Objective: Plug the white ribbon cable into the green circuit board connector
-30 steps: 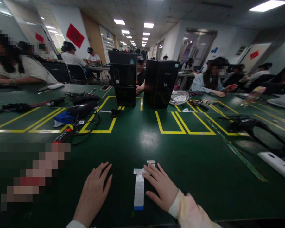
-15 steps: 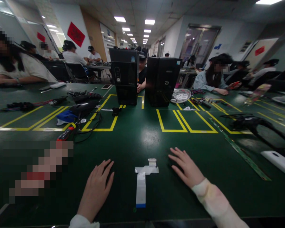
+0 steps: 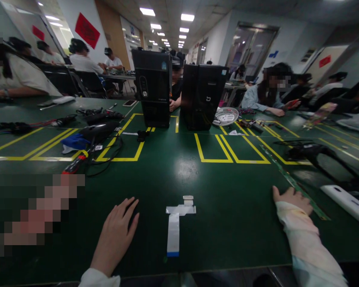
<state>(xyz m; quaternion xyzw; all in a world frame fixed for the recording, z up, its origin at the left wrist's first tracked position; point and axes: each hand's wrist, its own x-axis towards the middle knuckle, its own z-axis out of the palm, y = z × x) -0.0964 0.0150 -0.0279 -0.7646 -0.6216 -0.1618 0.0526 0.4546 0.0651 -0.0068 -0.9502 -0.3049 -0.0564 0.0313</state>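
A white flat ribbon cable (image 3: 174,228) with a blue end lies on the green table (image 3: 227,223) in front of me, bent into a T shape. My left hand (image 3: 115,235) rests flat on the table to its left, fingers stretched out, holding nothing. My right hand (image 3: 293,198) is far out to the right, on or over a long thin green strip (image 3: 290,181). Its fingers are mostly hidden behind the wrist and sleeve, so I cannot say whether they grip the strip.
Two black computer towers (image 3: 152,89) (image 3: 204,95) stand at mid-table behind yellow taped boxes (image 3: 215,153). Cables and tools (image 3: 92,135) lie at the left, a white fan grille (image 3: 226,116) behind, a black stand (image 3: 314,153) and a white bar (image 3: 347,201) at the right. People sit around.
My right hand left the ribbon cable and swept right across the table to the green strip. The left hand and the cable stayed put.
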